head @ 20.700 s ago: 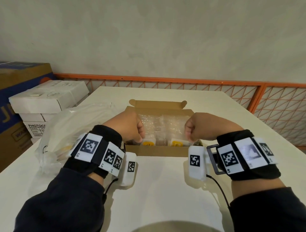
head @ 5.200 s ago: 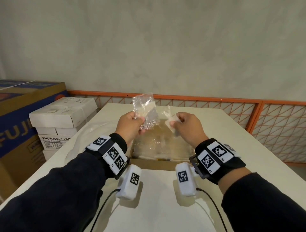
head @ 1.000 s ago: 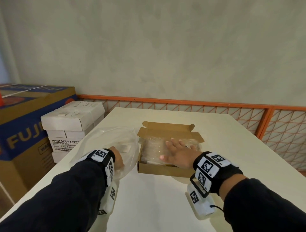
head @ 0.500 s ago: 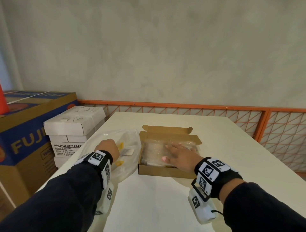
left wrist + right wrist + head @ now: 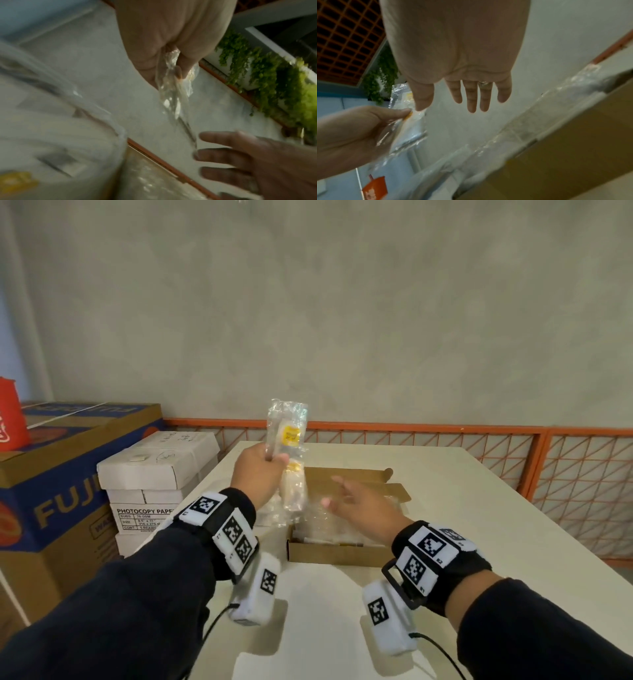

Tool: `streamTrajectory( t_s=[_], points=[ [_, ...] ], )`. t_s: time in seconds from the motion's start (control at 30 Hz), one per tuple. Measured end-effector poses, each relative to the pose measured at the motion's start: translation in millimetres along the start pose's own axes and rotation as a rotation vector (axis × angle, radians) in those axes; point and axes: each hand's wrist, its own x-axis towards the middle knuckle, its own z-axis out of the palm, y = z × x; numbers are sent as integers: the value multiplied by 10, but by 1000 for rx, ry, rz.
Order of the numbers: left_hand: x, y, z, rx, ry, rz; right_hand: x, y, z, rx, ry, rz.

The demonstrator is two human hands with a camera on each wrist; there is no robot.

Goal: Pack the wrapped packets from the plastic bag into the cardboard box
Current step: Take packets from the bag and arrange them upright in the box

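left hand [image 5: 261,474] grip clamped on clear-wrapped yellow-labelled packet [image 5: 288,440] | right hand [image 5: 359,505] fingers apart over brown cardboard box [image 5: 339,553] | box already holds bubble-wrapped packets | this packet not yet in

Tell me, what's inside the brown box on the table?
Clear bubble-wrapped packets fill the cardboard box. The right hand covers part of them, so anything underneath cannot be seen.
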Motion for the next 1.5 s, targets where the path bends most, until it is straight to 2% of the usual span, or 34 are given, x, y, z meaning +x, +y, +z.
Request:
streamTrajectory(
  t_s=[0.17,0.33,0.5,0.63,0.83,0.97,1.03,1.17,1.4,1.5],
  points=[
    [-155,196,283,-346,-112,-118,4,-92,79,448,-21,16],
    [-267,289,421,-494,-185,-208,-68,-62,32,538,14,8],
    [-291,298,426,-560,-179,-214,-137,54,-111,405,-19,38],
    [-279,258,448,-478,-160,-186,-150,127,-169,314,-10,73],
    [-243,252,468,-443,-69,-157,-127,124,-307,313,114,59],
    [-158,225,442,-382,38,-124,-5,191,-396,211,259,82],
    [-104,178,434,-357,72,-99,62,240,-423,91,273,69],
    [-3,75,425,-340,111,-71,138,265,-433,-226,249,62],
    [77,-3,365,-334,149,-66,278,218,-284,-490,46,144],
    [103,-34,331,-333,163,-75,321,279,-188,-599,-44,108]
  ],
)
